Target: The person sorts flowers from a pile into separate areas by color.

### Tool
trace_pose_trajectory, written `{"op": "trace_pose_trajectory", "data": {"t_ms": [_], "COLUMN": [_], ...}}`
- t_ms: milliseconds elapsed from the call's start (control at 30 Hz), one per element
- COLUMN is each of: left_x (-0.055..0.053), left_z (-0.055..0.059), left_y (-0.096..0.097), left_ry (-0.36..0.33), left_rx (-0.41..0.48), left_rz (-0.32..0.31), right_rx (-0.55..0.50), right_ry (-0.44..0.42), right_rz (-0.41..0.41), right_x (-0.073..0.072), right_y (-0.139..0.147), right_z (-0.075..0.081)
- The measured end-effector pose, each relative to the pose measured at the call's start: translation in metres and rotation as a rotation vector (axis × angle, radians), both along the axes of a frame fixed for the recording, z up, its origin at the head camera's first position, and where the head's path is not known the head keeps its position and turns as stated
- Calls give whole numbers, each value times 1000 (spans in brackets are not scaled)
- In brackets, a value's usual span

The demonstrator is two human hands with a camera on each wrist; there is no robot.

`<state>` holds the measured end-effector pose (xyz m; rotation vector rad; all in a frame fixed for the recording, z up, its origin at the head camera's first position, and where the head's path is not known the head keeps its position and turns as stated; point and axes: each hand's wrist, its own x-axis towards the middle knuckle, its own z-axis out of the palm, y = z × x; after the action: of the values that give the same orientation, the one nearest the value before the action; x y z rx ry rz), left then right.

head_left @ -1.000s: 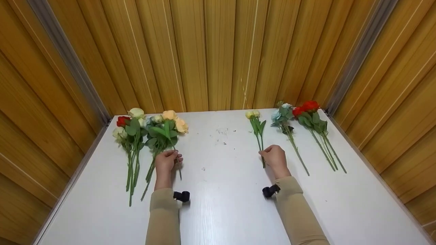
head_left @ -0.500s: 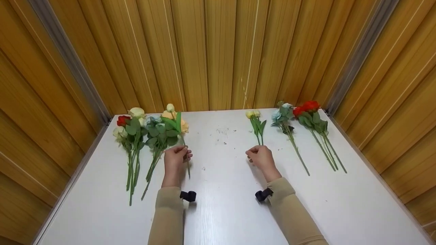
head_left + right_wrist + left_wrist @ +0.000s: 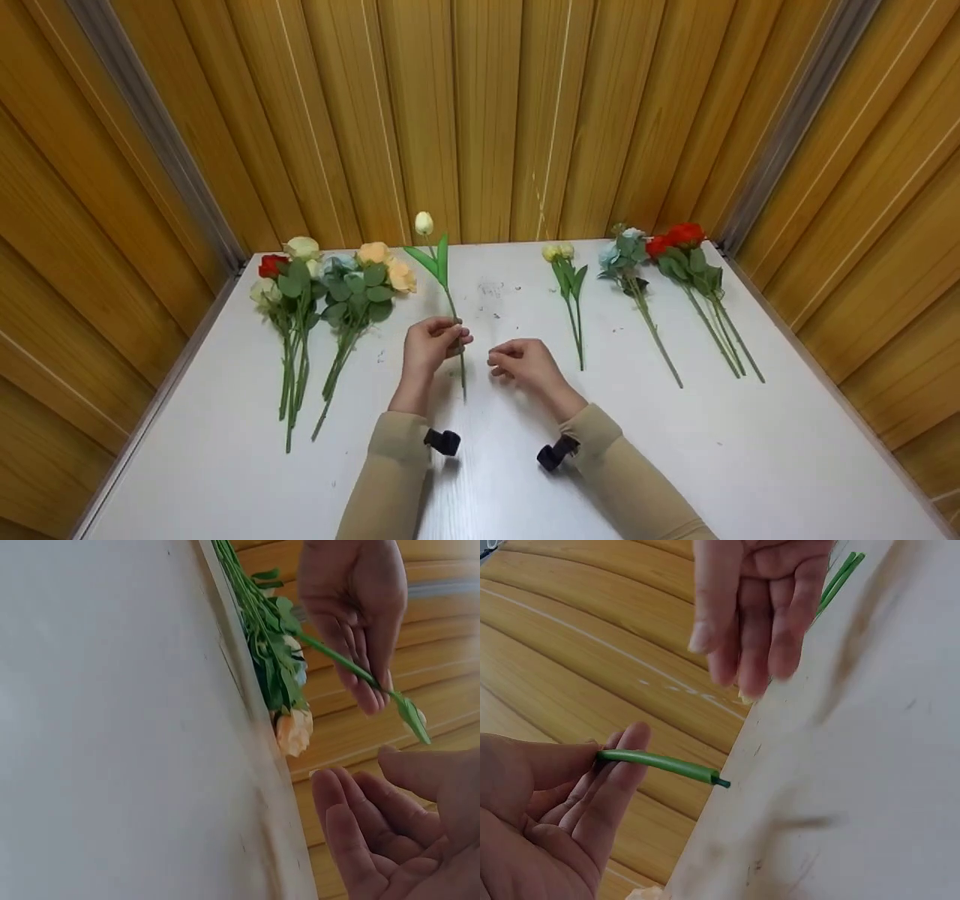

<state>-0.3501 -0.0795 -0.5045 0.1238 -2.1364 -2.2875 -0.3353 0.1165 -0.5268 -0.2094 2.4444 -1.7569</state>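
Observation:
A white tulip (image 3: 424,223) with two green leaves stands upright above the table, its stem (image 3: 660,762) pinched between thumb and fingers of my left hand (image 3: 431,347). The stem's cut lower end sticks out below that hand in the left wrist view. Just to the right, my right hand (image 3: 526,365) hovers over the table with relaxed, slightly bent fingers. Nothing lies between its thumb and fingers (image 3: 349,825); a gap separates it from the tulip stem. Two pale yellow tulips (image 3: 558,253) lie beyond the right hand.
On the white table (image 3: 480,480), red and cream roses (image 3: 289,281) lie at left beside a bunch of peach and blue flowers (image 3: 364,281). At right lie a light blue flower (image 3: 622,251) and red roses (image 3: 679,236). Wood-patterned walls (image 3: 480,120) enclose the back and sides.
My left hand has moved right, carrying the white tulip up and away from the left bunch. My right hand has left the yellow tulip stems, which stay on the table, and moved left.

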Motion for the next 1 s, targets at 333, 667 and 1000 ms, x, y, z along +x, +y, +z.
{"op": "trace_pose_trajectory", "data": {"t_ms": [333, 667, 1000], "left_x": [3, 5, 1], "left_z": [-8, -14, -7], "left_y": [27, 33, 17], "left_ry": [61, 79, 78], "left_rx": [-30, -79, -165], "left_rz": [-25, -27, 25], "right_rx": [-181, -75, -151], "right_ry": [-4, 69, 0], "right_rz": [-9, -42, -75], "right_x": [6, 5, -5], "right_y": [-19, -18, -2], "right_z": [-15, -13, -10]}}
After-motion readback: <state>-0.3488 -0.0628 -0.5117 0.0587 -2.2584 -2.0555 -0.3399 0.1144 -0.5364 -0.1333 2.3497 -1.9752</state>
